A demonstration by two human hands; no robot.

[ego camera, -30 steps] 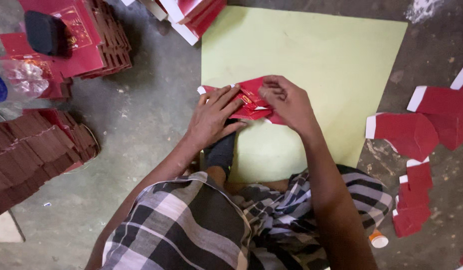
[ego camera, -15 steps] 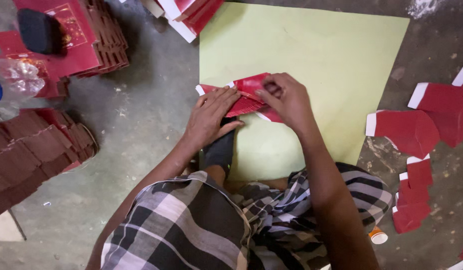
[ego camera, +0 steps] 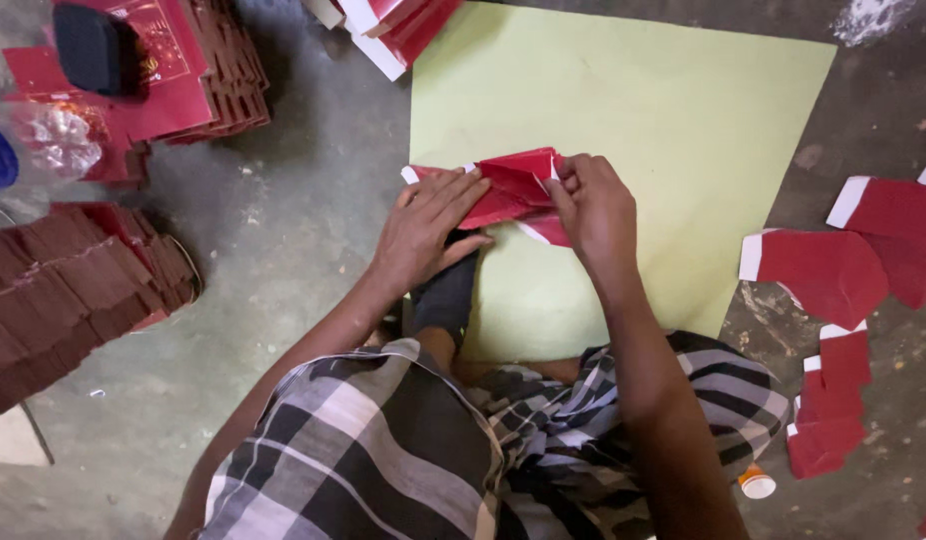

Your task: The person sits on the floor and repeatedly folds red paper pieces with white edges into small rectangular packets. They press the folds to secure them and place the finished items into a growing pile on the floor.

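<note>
A red paper piece with white edges (ego camera: 513, 185) lies partly folded on a large pale green sheet (ego camera: 663, 130) spread on the floor. My left hand (ego camera: 423, 225) presses flat on its left part, fingers spread. My right hand (ego camera: 595, 210) pinches its right edge and a raised flap between thumb and fingers. A dark-socked foot (ego camera: 445, 295) sits just below my left hand at the sheet's edge.
Stacks of red folded paper (ego camera: 73, 290) stand at the left, with more at the top left (ego camera: 183, 70) under a black object (ego camera: 88, 48). Loose red cut pieces (ego camera: 833, 275) lie on the right floor. A small white and orange cap (ego camera: 756, 483) rests by my knee.
The raised flap of the red piece has been pushed lower and flatter. My left hand has slid a little along the piece; my right hand stays on the right edge.
</note>
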